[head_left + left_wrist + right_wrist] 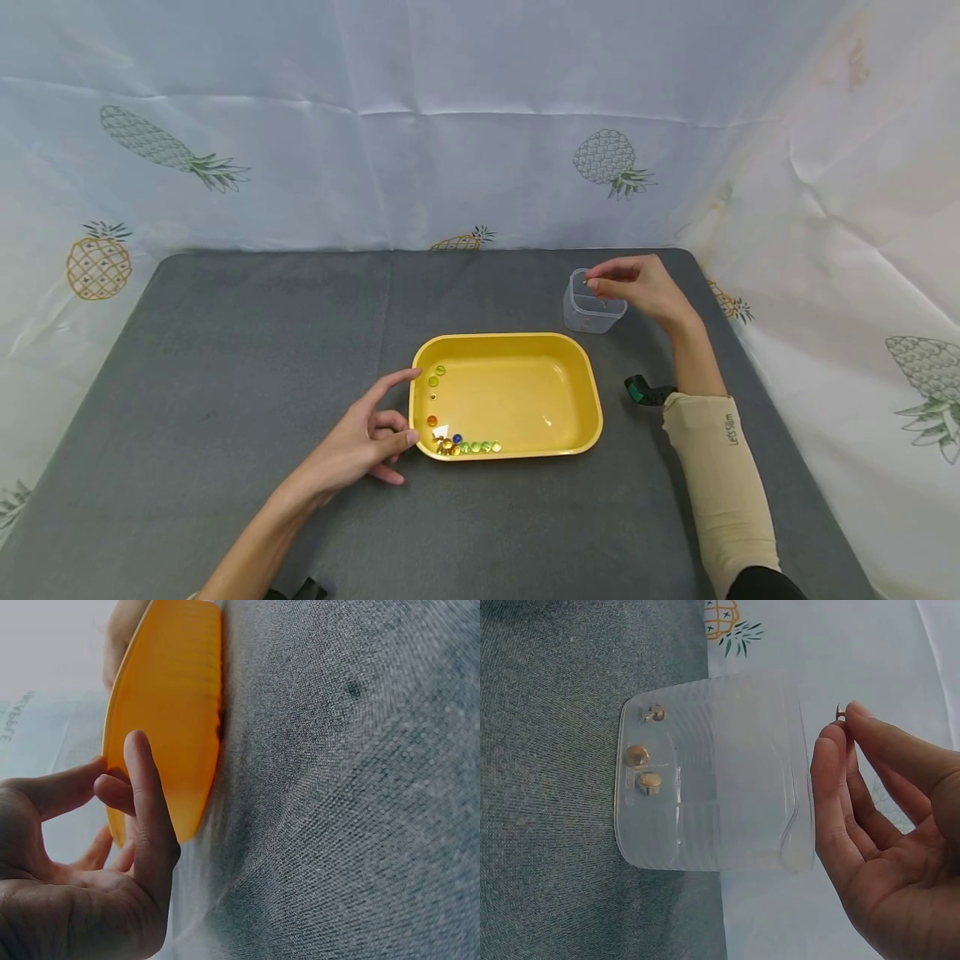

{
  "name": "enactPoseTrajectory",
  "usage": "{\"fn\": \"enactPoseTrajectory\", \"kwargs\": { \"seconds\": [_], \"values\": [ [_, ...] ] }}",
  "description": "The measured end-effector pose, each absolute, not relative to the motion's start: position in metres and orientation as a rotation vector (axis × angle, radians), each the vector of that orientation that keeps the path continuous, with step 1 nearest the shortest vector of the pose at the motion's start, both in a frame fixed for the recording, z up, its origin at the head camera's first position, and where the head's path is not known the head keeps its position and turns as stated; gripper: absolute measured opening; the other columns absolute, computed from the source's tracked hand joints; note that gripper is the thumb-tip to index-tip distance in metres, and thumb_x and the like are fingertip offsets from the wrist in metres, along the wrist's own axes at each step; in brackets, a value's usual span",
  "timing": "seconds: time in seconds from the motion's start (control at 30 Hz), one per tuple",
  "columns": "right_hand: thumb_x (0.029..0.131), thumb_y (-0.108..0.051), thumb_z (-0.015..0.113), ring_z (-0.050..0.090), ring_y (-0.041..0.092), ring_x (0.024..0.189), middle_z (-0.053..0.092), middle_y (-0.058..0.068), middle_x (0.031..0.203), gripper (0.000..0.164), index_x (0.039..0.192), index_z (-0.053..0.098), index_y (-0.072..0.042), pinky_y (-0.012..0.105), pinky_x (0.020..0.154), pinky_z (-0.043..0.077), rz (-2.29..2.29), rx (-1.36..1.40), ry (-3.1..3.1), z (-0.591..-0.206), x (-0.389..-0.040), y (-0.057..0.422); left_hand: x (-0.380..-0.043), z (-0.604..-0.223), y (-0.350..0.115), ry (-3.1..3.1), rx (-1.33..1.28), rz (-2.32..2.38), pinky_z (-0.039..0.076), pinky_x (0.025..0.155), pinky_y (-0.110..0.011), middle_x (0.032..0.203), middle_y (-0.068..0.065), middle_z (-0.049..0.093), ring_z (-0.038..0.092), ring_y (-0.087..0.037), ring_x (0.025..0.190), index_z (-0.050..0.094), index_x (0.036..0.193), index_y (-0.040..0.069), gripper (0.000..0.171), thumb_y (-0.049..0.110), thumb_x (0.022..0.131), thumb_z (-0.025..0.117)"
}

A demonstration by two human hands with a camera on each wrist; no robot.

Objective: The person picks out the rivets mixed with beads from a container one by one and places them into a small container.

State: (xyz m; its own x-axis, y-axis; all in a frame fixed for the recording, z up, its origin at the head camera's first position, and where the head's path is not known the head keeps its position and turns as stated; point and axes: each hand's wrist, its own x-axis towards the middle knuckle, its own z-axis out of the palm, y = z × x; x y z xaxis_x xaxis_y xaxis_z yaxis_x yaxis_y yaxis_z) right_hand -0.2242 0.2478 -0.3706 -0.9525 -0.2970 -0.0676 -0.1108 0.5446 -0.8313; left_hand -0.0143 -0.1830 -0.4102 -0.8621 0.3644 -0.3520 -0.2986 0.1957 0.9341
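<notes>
"What is the tabletop (262,375) like?"

"Grey, with a woven texture, rounded far corners and a faint crease running in from the far edge."

"And on it?"

"A shallow yellow tray (510,392) sits around the middle. Near its far right corner, a clear plastic container (592,320) stands upright."

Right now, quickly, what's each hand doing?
Left hand: open, touching the yellow tray.
Right hand: closed, pinching a small gold-coloured piece above the clear container.
</notes>
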Motion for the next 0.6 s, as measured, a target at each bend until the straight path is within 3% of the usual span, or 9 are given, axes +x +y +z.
{"fn": "enactPoseTrajectory", "kwargs": {
  "seconds": [0.17, 0.6],
  "values": [
    [0.103, -0.022, 0.077, 0.077, 0.014, 0.095, 0.080, 0.005, 0.114, 0.036, 0.130, 0.075, 0.001, 0.020, 0.087, 0.065, -1.382, -0.341, 2.568, -0.3717, -0.2247, 0.2483, -0.0143, -0.4104, -0.1828, 1.975, 0.063, 1.713, 0.070, 0.065, -0.047, 0.090, -0.006, 0.061, 0.056, -0.012, 0.071, 0.027, 0.170, 0.028, 0.081, 0.009, 0.104, 0.071],
    [0.103, -0.021, 0.077, 0.077, 0.011, 0.094, 0.080, -0.004, 0.106, 0.037, 0.130, 0.074, 0.003, 0.021, 0.088, 0.065, -1.385, -0.333, 2.558, -0.3748, -0.2250, 0.2511, -0.0144, -0.4104, -0.1826, 1.978, 0.063, 1.714, 0.070, 0.065, -0.046, 0.091, -0.006, 0.061, 0.057, -0.012, 0.072, 0.027, 0.170, 0.028, 0.081, 0.009, 0.104, 0.071]
  ]
}}
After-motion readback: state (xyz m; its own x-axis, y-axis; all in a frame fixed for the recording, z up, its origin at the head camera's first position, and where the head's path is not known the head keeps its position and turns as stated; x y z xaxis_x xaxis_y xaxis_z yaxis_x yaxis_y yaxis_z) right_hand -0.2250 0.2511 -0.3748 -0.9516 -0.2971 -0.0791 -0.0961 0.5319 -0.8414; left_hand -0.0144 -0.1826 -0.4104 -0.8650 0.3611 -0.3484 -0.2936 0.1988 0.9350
